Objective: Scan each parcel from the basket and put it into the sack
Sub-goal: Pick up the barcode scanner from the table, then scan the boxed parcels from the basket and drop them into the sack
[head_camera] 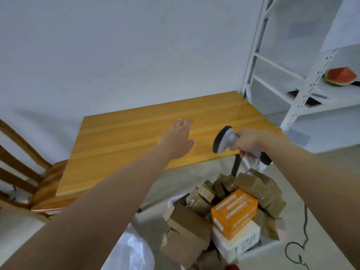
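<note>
My right hand (247, 143) grips a grey handheld scanner (224, 139) by its handle, above the near right edge of the wooden table (120, 149). My left hand (179, 137) stretches out over the tabletop with straight fingers and holds nothing. Below, a white basket (259, 250) is piled with several brown cardboard parcels (187, 227), an orange box (233, 211) and a white box (235, 240). A translucent white sack (132, 250) lies at the bottom, left of the basket.
A wooden chair (25, 172) stands at the table's left side. White metal shelving (303, 78) at the right holds a watermelon slice (341, 76) and some phones. A black coiled cable (303, 236) trails across the floor at the lower right.
</note>
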`<action>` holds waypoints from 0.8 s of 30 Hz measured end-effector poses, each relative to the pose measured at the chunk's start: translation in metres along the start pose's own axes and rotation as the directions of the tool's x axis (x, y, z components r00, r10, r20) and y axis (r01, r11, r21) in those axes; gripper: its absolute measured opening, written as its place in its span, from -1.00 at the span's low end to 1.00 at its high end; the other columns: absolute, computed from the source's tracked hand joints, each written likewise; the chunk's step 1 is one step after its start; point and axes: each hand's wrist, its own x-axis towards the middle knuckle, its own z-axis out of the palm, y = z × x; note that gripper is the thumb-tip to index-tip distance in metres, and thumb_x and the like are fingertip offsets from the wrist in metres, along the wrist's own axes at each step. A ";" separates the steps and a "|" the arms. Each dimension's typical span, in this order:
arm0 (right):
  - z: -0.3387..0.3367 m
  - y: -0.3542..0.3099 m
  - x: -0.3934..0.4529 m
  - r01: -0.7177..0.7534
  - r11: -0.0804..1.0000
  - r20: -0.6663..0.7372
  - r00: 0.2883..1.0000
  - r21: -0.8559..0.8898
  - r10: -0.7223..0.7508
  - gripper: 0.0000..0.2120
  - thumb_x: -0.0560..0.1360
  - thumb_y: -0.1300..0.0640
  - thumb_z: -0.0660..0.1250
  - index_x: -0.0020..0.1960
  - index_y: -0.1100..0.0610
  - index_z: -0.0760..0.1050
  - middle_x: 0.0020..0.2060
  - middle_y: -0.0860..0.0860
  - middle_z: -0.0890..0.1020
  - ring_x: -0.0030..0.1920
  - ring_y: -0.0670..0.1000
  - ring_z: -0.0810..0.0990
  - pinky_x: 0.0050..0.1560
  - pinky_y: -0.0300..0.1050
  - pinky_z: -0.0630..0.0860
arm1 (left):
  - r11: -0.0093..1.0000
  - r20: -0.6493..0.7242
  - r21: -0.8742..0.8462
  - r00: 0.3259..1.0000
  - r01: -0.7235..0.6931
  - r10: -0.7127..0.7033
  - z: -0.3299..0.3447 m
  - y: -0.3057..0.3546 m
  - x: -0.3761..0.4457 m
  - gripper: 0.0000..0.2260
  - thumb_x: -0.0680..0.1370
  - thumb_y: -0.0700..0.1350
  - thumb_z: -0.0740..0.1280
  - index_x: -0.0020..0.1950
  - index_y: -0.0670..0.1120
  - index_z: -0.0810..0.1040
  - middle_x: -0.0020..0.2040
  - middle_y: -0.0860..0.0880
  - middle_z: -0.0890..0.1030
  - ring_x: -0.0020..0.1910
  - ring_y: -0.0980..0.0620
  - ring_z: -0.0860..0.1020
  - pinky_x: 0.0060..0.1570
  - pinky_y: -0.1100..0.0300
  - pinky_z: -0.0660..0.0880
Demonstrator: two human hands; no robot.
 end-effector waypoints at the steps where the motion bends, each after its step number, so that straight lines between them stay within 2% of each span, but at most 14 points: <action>1: 0.013 -0.007 -0.008 0.009 1.000 0.020 1.000 -0.005 -0.009 -0.74 0.55 0.18 0.36 0.16 0.28 0.41 -0.33 0.19 0.50 -0.44 0.05 0.36 -0.42 -0.11 0.32 | 1.000 -0.009 -0.004 1.000 0.016 -0.016 -0.002 -0.009 -0.012 -0.45 0.65 -0.02 0.22 0.57 -0.13 0.10 0.46 -0.17 0.29 0.48 -0.14 0.21 0.38 0.02 0.25; 6: 0.065 -0.022 -0.021 0.018 1.000 0.106 0.994 0.014 -0.020 -0.70 0.51 0.15 0.44 0.09 0.28 0.41 -0.35 0.17 0.51 -0.51 0.03 0.39 -0.49 -0.16 0.35 | 0.998 0.025 -0.022 0.998 0.063 -0.062 0.005 -0.046 -0.057 -0.44 0.65 -0.03 0.22 0.58 -0.14 0.07 0.49 -0.17 0.26 0.52 -0.14 0.16 0.42 0.02 0.21; 11: 0.100 -0.015 -0.012 0.018 0.999 0.102 0.995 0.036 -0.022 -0.73 0.49 0.10 0.46 -0.15 0.29 0.47 -0.40 0.15 0.51 -0.50 0.04 0.42 -0.43 -0.12 0.39 | 0.986 0.118 -0.049 0.982 0.157 -0.151 0.033 -0.077 -0.087 -0.44 0.65 -0.04 0.21 0.58 -0.13 0.05 0.49 -0.17 0.25 0.52 -0.16 0.14 0.43 -0.03 0.23; 16: 0.128 0.001 0.001 0.065 0.991 0.108 0.991 0.120 -0.078 -0.79 0.52 0.15 0.42 -0.09 0.29 0.48 -0.42 0.14 0.46 -0.52 0.03 0.38 -0.49 -0.14 0.35 | 0.972 0.169 -0.040 0.960 0.231 -0.222 0.071 -0.099 -0.103 -0.45 0.64 -0.07 0.22 0.56 -0.13 0.07 0.47 -0.17 0.27 0.49 -0.16 0.18 0.41 -0.05 0.26; 19: 0.142 0.024 0.017 0.089 0.987 0.100 0.990 0.132 -0.103 -0.78 0.54 0.14 0.41 -0.04 0.33 0.54 -0.33 0.22 0.58 -0.52 0.04 0.41 -0.48 -0.13 0.38 | 0.961 0.216 -0.045 0.942 0.272 -0.257 0.100 -0.099 -0.106 -0.46 0.63 -0.10 0.22 0.56 -0.14 0.09 0.46 -0.17 0.28 0.49 -0.18 0.19 0.41 -0.05 0.25; 21: 0.152 0.043 0.028 0.095 0.988 0.084 0.991 0.120 -0.106 -0.81 0.54 0.14 0.40 -0.10 0.28 0.56 -0.29 0.26 0.65 -0.51 0.06 0.45 -0.43 -0.10 0.41 | 0.953 0.246 -0.040 0.928 0.299 -0.281 0.121 -0.095 -0.106 -0.46 0.63 -0.10 0.22 0.56 -0.13 0.11 0.47 -0.16 0.28 0.49 -0.18 0.19 0.42 -0.05 0.25; 24: 0.161 0.068 0.046 0.100 0.990 0.084 0.991 0.102 -0.109 -0.77 0.55 0.11 0.39 -0.16 0.28 0.57 -0.34 0.23 0.65 -0.51 0.08 0.47 -0.42 -0.10 0.42 | 0.938 0.266 -0.058 0.911 0.341 -0.314 0.153 -0.084 -0.104 -0.46 0.62 -0.08 0.26 0.55 -0.12 0.13 0.47 -0.16 0.29 0.50 -0.15 0.19 0.43 -0.03 0.25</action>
